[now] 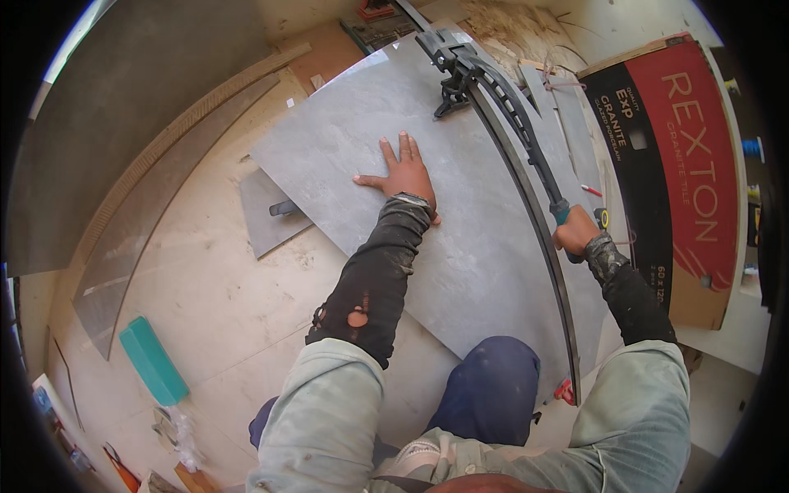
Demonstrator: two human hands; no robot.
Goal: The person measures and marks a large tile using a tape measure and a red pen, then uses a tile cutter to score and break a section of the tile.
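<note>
A large grey tile (329,156) lies on the floor in front of me, its near part beside my knee. My left hand (407,177) rests flat on it, fingers spread. Across the tile's right part runs the black rail (526,193) of a tile cutter, from the far edge to near my knee. My right hand (578,232) is closed round the teal-and-black grip of the cutter's long handle (526,135). At its far end the handle joins the black carriage (450,70) on the rail.
A red and black tile carton (682,156) stands at the right. A small grey tile piece (267,218) lies left of the big tile, under its edge. Further left are a long curved-looking tile strip (140,230) and a green case (154,361). A red pencil-like stick (591,191) lies near the carton.
</note>
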